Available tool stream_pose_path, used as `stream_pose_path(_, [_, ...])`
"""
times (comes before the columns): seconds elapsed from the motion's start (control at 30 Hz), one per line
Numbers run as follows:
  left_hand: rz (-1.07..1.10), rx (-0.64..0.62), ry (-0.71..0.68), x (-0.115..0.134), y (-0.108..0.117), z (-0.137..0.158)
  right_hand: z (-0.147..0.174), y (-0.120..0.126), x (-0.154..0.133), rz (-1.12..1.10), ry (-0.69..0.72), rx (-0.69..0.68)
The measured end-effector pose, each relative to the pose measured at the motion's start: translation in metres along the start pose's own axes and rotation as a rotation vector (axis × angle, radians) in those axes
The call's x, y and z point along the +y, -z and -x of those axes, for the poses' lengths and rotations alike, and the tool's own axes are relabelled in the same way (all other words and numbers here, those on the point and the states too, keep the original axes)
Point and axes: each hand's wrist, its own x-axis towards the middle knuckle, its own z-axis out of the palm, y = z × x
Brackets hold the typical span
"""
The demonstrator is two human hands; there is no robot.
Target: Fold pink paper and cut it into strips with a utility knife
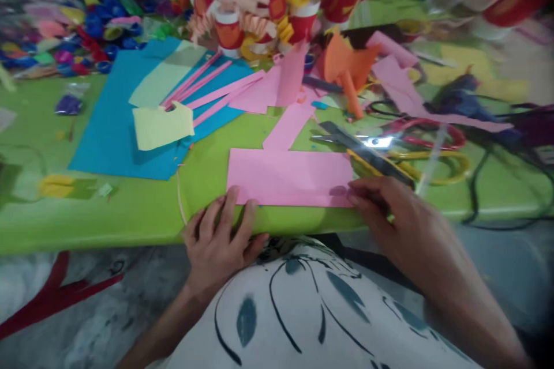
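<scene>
A rectangular piece of pink paper [289, 176] lies along the front edge of the green table, with a narrow fold or crease along its lower side. My left hand [225, 230] rests at its lower left corner, fingers spread over the table edge and fingertips touching the paper. At the right end, my right hand [389, 207] pinches the paper's edge between thumb and fingers. Just beyond that hand lie a dark box cutter [367, 153] and scissors with yellow handles [433, 164]. A smaller pink strip [289, 125] touches the paper's top edge.
Blue sheets [108, 121] with pink strips and a pale yellow scrap [162, 127] lie at left. Red and yellow paper-and-cup figures [227, 29] stand at the back. Orange paper [346, 63], red-handled scissors [437, 131] and a black cable [474, 184] occupy the right.
</scene>
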Motion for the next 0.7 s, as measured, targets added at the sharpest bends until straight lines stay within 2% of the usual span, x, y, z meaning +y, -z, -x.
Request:
stream_pose_path(0.17, [0.024, -0.023, -0.049, -0.003, 0.003, -0.002, 0.000, 0.008, -0.007, -0.061, -0.046, -0.039])
stream_pose_path(0.37, [-0.084, -0.042, -0.106, -0.005, 0.008, -0.004, 0.001, 0.008, -0.005, -0.074, -0.020, -0.042])
stream_pose_path(0.53, [-0.081, -0.060, -0.083, -0.003, 0.010, -0.006, -0.002, 0.008, -0.006, -0.074, -0.005, -0.058])
stream_pose_path(0.7, [-0.031, -0.060, -0.002, 0.002, 0.014, -0.010, 0.002, 0.004, 0.003, -0.014, 0.078, -0.020])
